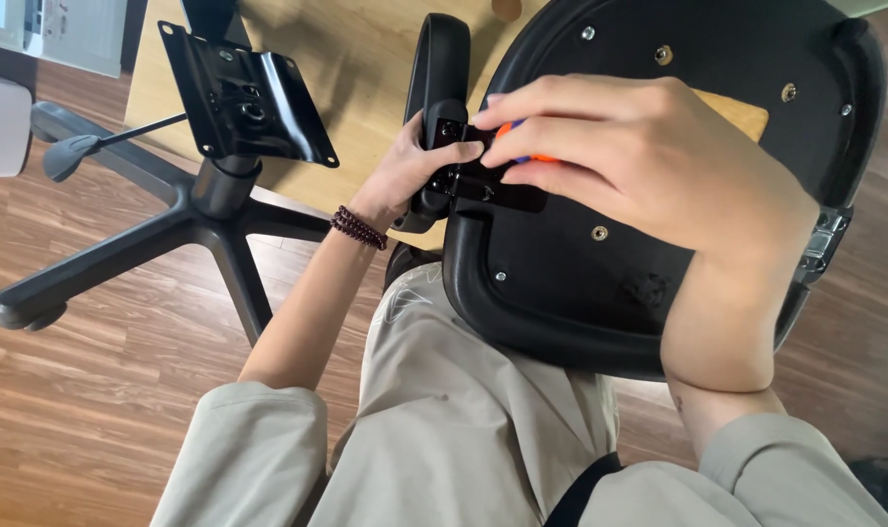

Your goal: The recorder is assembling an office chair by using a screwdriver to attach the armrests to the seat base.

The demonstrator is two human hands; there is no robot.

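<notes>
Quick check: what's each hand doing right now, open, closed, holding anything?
Left hand: closed on the black armrest at its bracket.
Right hand: closed on an orange tool handle, mostly hidden.

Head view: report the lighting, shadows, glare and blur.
Head view: soft, even indoor light; sharp overall, with no motion blur on the right hand or left hand; faint sheen on the black seat pan; a soft shadow beside the chair base on the wood floor; mild wide-angle stretch at the edges.

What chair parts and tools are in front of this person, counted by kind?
Upturned seat pan: 1
Armrest: 1
Wheeled chair base: 1
Orange-handled tool: 1
Total: 4
</notes>
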